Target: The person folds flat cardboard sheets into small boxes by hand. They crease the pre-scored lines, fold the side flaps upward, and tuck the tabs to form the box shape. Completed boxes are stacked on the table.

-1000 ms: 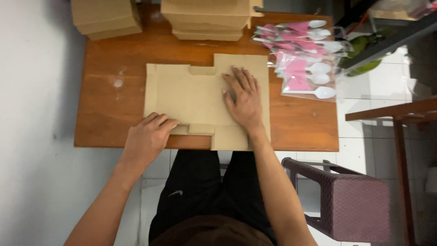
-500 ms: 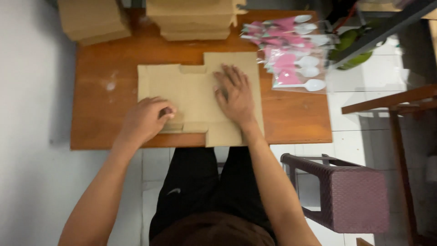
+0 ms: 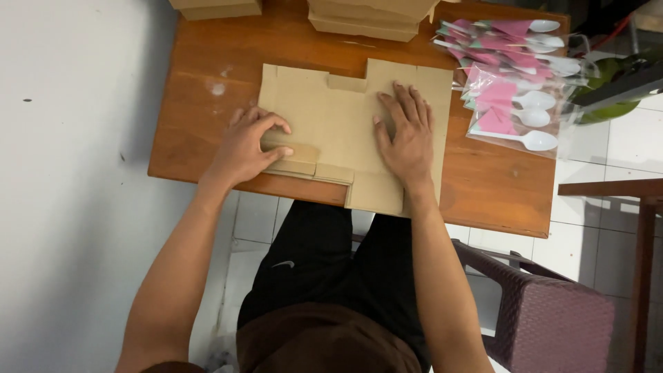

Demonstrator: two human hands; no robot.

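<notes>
While right hand (image 3: 409, 141) lies flat on cardboard sheet (image 3: 331, 117), left hand (image 3: 245, 148) fingers (image 3: 276, 124) pinch folded flap (image 3: 293, 160).

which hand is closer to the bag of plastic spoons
Right. The right hand lies flat on the cardboard sheet, just beside the bag of plastic spoons; the left hand presses the sheet's far-side flap.

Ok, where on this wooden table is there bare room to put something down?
Bare wood lies left of the flat cardboard sheet, beside the left hand, and at the near right corner of the table. It is crowded along the far edge with stacked boxes and by the bagged spoons.
</notes>
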